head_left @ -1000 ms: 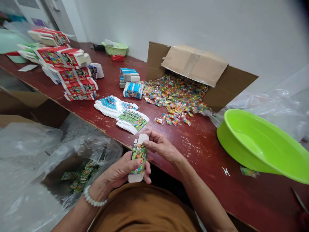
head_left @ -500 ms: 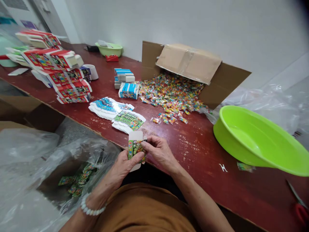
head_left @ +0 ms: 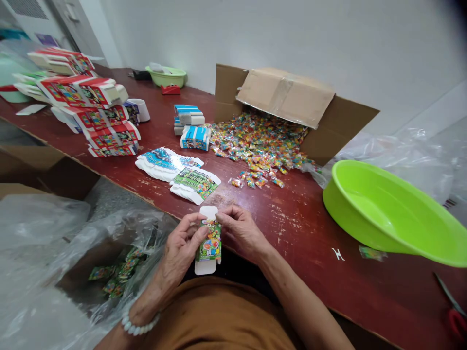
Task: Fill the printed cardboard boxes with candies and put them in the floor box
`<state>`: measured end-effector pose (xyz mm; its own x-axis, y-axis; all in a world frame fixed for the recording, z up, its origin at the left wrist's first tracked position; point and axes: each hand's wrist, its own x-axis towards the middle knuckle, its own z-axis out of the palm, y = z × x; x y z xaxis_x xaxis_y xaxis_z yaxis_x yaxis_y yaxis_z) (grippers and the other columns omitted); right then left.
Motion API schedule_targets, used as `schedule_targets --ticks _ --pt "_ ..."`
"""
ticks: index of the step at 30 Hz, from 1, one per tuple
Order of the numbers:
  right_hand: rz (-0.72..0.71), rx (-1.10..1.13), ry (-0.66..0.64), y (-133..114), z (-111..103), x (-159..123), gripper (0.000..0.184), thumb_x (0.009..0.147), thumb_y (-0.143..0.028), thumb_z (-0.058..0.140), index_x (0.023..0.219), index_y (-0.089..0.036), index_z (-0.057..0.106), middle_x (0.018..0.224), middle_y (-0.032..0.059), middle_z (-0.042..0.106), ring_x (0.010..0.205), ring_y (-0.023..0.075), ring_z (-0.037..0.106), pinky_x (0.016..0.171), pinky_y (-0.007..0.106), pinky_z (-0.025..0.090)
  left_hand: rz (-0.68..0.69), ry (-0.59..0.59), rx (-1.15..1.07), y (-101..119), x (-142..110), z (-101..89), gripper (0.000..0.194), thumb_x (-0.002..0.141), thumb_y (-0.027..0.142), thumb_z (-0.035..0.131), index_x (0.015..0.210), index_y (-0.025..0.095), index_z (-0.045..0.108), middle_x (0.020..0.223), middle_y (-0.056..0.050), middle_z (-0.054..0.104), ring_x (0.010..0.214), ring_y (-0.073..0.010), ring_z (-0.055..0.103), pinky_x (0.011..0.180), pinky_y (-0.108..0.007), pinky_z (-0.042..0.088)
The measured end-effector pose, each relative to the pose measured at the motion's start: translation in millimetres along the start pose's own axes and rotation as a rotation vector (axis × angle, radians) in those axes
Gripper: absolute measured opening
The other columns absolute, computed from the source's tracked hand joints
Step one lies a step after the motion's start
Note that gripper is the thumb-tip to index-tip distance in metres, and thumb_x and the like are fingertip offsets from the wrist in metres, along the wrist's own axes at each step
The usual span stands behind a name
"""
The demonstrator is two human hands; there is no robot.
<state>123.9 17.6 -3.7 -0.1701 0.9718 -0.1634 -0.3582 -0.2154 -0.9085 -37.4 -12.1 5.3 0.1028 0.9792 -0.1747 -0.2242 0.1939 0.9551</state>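
A small green printed candy box (head_left: 210,245) is held between my hands at the table's near edge, with white flaps standing out at its top and bottom. My left hand (head_left: 182,243) grips its left side, thumb across the printed front. At the upper right, my right hand (head_left: 242,231) pinches the box near the top flap. Just beyond lies a fanned stack of flat green boxes (head_left: 195,183), overlapping flat blue ones (head_left: 164,163). Small wrapped candies (head_left: 259,141) spill from a tipped cardboard carton (head_left: 286,95).
A lime-green basin (head_left: 386,209) stands on the right, with scissors (head_left: 450,296) nearer me. Bundled red boxes (head_left: 109,133) are piled left; blue bundles (head_left: 195,137) sit mid-table. Below left, a plastic-lined carton (head_left: 80,262) contains several green boxes (head_left: 122,270).
The green box has turned more upright, showing its printed front and both white flaps. My left hand has shifted up its side, and my right fingers now touch near the top flap.
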Motion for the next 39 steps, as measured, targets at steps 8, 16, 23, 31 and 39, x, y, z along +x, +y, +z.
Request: schedule_targets --ticks 8,16,23,31,39 --pt "-0.128 -0.222 -0.134 -11 -4 0 0.027 0.073 -0.041 0.085 0.081 -0.017 0.074 0.073 0.001 0.069 0.059 0.0099 0.054 0.056 0.023 0.044 0.062 -0.041 -0.055 1 -1 -0.6 0.043 0.076 0.035 0.084 0.11 0.025 0.059 0.088 0.0 0.075 0.079 -0.0174 0.071 0.07 -0.025 0.055" --pt "-0.251 -0.404 -0.118 -1 -5 -7 0.026 0.087 -0.046 0.071 0.086 -0.02 0.073 0.082 0.0026 0.067 0.056 0.011 0.059 0.052 0.024 0.046 -0.418 -0.243 -0.237 2 -5 1.2 0.06 0.08 0.071 0.066 0.103 0.015 0.061 0.078 -0.006 0.072 0.055 -0.0196 0.07 0.054 -0.03 0.057" --pt "-0.217 -0.483 -0.11 -18 -2 -5 0.018 0.082 -0.036 0.073 0.082 -0.018 0.07 0.074 0.0004 0.069 0.055 0.0105 0.059 0.05 0.022 0.045 -0.344 -0.164 -0.181 -4 0 11.5 0.057 0.088 0.072 0.054 0.086 0.015 0.064 0.065 -0.003 0.068 0.043 -0.0135 0.061 0.044 -0.024 0.049" --pt "-0.123 -0.375 -0.112 -18 -5 7 0.02 0.077 -0.035 0.076 0.076 -0.016 0.069 0.07 0.0001 0.067 0.058 0.0102 0.058 0.056 0.022 0.046 -0.236 -0.215 -0.058 -7 4 8.0 0.063 0.086 0.074 0.054 0.076 0.013 0.069 0.067 -0.005 0.069 0.046 -0.0114 0.06 0.046 -0.022 0.048" --pt "-0.255 -0.512 -0.444 -28 -16 -8 0.029 0.093 -0.049 0.062 0.1 -0.024 0.075 0.109 0.0061 0.07 0.093 0.0183 0.067 0.081 0.032 0.054 -0.394 -0.205 -0.265 -7 3 11.0 0.074 0.078 0.079 0.06 0.128 0.025 0.055 0.065 0.002 0.067 0.039 -0.0158 0.058 0.04 -0.028 0.051"
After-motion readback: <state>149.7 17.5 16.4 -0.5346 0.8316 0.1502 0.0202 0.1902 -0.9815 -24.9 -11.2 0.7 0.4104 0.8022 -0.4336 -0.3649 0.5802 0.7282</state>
